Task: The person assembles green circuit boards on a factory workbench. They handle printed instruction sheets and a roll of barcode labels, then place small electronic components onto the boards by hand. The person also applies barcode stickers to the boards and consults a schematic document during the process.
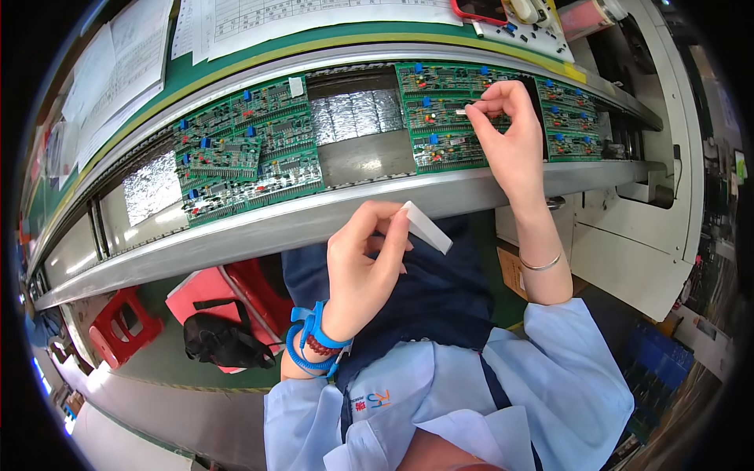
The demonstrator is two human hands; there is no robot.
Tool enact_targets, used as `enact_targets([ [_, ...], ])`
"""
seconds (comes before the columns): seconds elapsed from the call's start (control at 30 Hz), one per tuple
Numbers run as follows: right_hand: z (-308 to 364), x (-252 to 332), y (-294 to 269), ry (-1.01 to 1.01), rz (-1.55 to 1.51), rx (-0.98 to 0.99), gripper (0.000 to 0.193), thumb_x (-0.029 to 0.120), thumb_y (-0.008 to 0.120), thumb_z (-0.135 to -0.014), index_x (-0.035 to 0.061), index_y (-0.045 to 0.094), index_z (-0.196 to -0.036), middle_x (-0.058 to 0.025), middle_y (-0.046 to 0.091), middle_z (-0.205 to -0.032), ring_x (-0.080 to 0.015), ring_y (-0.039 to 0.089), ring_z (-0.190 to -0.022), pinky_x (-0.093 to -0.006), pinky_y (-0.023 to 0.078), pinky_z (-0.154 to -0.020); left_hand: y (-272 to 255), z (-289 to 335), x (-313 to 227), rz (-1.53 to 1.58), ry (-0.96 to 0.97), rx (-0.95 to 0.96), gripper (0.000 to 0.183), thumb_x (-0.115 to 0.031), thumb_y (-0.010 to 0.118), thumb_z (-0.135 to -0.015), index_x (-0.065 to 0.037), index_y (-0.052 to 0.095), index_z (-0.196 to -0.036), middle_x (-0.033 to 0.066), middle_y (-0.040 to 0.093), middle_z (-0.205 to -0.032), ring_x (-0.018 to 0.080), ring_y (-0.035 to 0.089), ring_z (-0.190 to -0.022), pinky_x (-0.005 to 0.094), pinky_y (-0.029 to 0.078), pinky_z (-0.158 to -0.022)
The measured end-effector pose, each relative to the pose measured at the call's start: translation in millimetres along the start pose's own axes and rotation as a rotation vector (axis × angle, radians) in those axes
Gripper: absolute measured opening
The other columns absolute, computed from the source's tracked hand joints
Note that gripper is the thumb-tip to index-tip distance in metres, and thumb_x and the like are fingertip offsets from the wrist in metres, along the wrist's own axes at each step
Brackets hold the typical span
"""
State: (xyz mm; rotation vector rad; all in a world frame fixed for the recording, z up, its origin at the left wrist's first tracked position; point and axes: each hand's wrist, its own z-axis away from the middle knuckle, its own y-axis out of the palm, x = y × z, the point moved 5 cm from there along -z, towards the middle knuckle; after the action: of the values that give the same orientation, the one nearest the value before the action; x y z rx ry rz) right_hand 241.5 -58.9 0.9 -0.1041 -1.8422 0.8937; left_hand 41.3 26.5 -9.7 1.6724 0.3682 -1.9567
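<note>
My left hand (363, 255) is closed, pinching a flat white strip (428, 229) between thumb and fingers just in front of the near rail. Over the middle green circuit board panel (440, 125), my right hand (510, 133) is closed in a fingertip pinch. A tiny whitish piece (462, 111) shows at those fingertips; its kind is too small to make out. The panel carries blue, red and white components, and the right hand hides part of it. Another circuit board panel (569, 118) lies just right of that hand.
A left circuit board panel (287, 137) has a smaller board (224, 159) lying tilted on it and a white square (296, 86) near its top. A metal rail (259, 231) runs along the near side. Papers (314, 20) and a red-edged phone (481, 9) lie beyond.
</note>
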Motion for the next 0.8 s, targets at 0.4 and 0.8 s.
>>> enact_targets([
  [0.4,-3,9,6,-0.106,0.408,-0.009,0.026,0.011,0.069,-0.074,0.0115,0.052,-0.093,0.0006,0.059,-0.078,-0.0213,0.05,-0.087,-0.0374,0.033,-0.082,1,0,0,0.002,-0.011,-0.011,0.013,-0.005,0.05,-0.093,0.006,0.055,-0.098,0.0083,0.06,-0.084,0.0078,0.057,-0.066,0.0177,0.044,-0.045],
  [0.8,-44,-25,3,0.005,0.301,-0.055,0.022,0.032,0.07,-0.075,0.0137,0.072,-0.086,-0.01,0.055,-0.108,-0.0324,0.043,-0.104,-0.0427,0.034,-0.094,2,1,-3,0.017,0.0,-0.011,0.014,-0.005,0.05,-0.093,0.006,0.056,-0.099,0.0072,0.06,-0.081,0.007,0.056,-0.065,0.0173,0.044,-0.046],
])
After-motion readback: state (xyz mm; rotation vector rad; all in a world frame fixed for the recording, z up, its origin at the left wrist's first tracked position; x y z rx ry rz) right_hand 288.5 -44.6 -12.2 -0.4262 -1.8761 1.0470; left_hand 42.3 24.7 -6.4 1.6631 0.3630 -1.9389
